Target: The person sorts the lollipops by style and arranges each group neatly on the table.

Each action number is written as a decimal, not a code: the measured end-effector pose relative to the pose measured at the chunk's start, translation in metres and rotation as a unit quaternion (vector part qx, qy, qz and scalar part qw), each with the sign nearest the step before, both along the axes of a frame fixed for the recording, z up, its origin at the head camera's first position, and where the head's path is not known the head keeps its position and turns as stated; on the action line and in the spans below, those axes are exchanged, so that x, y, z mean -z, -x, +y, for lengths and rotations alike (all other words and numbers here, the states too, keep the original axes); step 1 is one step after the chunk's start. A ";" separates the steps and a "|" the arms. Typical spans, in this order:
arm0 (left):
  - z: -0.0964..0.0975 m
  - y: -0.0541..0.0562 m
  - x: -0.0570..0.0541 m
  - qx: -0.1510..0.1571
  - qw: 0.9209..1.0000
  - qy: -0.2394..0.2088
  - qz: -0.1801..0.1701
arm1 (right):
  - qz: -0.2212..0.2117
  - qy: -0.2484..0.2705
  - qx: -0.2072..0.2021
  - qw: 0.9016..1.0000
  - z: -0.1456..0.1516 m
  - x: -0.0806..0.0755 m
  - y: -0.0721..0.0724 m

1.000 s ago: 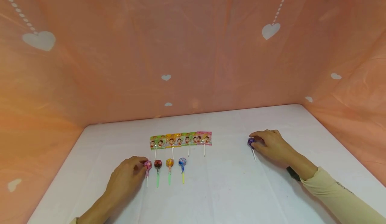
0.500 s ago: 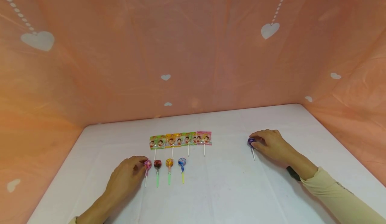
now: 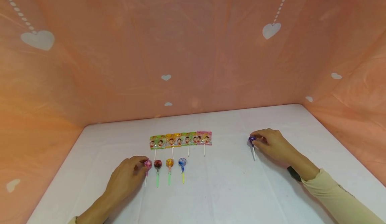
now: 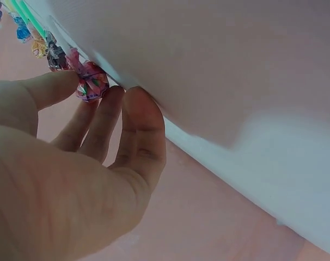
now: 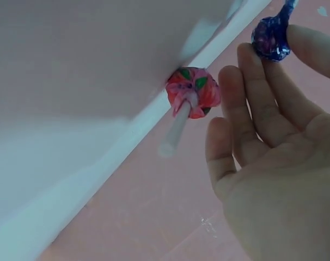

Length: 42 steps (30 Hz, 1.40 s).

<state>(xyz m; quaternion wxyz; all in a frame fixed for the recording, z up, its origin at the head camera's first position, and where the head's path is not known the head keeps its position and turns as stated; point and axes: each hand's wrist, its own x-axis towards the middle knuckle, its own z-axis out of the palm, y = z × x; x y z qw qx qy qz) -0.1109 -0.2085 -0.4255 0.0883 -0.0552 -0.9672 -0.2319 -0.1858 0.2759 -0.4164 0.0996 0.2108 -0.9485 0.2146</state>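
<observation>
My left hand (image 3: pixel 125 177) pinches the head of a pink-wrapped lollipop (image 3: pixel 147 164) between thumb and fingers, its white stick pointing toward me. This lollipop stands at the left end of a row with a dark red lollipop (image 3: pixel 157 164), a yellow one (image 3: pixel 170 163) and a blue one (image 3: pixel 182 162). Far to the right, my right hand (image 3: pixel 272 145) pinches a purple-wrapped lollipop (image 3: pixel 251 139) by its head. In the right wrist view, a red-and-pink lollipop (image 5: pixel 195 92) sits beside the fingers of that hand; the head view hides it.
Behind the row lie several flat-packed lollipops, among them a green packet (image 3: pixel 157 142) and a pink packet (image 3: pixel 204 138), edges touching or overlapping. All rest on a white-covered table (image 3: pixel 229 190). An orange curtain (image 3: pixel 193 56) with white hearts encloses the back and sides.
The pink lollipop's stick end has swung slightly left in my left hand. The purple lollipop and right hand have shifted very slightly. The other lollipops stay put.
</observation>
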 end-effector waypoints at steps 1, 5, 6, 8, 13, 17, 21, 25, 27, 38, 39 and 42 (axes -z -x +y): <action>0.000 0.000 0.000 0.001 1.000 0.000 0.001 | 0.002 0.004 0.000 1.000 0.000 0.000 0.000; 0.000 0.001 0.000 0.003 1.000 0.002 0.008 | -0.002 0.015 0.002 1.000 0.000 -0.001 0.000; 0.000 0.001 0.000 0.002 1.000 0.003 0.009 | -0.004 0.017 0.003 1.000 -0.001 -0.002 0.000; 0.000 0.001 0.000 0.002 1.000 0.005 0.007 | -0.007 0.018 0.002 1.000 -0.001 -0.002 -0.001; -0.001 0.002 -0.002 0.003 1.000 0.005 0.000 | 0.003 0.021 0.001 1.000 -0.003 -0.002 0.000; -0.002 0.003 -0.002 0.004 1.000 0.006 0.000 | 0.005 0.021 0.007 1.000 -0.005 -0.001 0.001; -0.002 0.003 -0.002 0.004 1.000 0.004 -0.001 | -0.002 0.023 0.008 1.000 -0.007 -0.001 0.000; -0.002 0.003 0.000 0.003 1.000 0.003 -0.004 | -0.008 0.025 0.006 1.000 -0.011 -0.002 -0.001; -0.002 0.004 0.000 0.002 1.000 0.002 -0.006 | -0.009 0.025 0.004 1.000 -0.013 -0.002 -0.002; -0.001 0.004 0.000 0.007 1.000 0.008 0.000 | -0.006 0.028 -0.013 1.000 -0.025 0.000 -0.001; -0.001 0.004 0.000 0.007 1.000 0.007 -0.001 | -0.006 0.027 -0.014 1.000 -0.026 0.000 -0.002; -0.002 0.004 0.000 0.005 1.000 0.001 -0.004 | -0.010 0.024 -0.014 1.000 -0.030 0.000 -0.002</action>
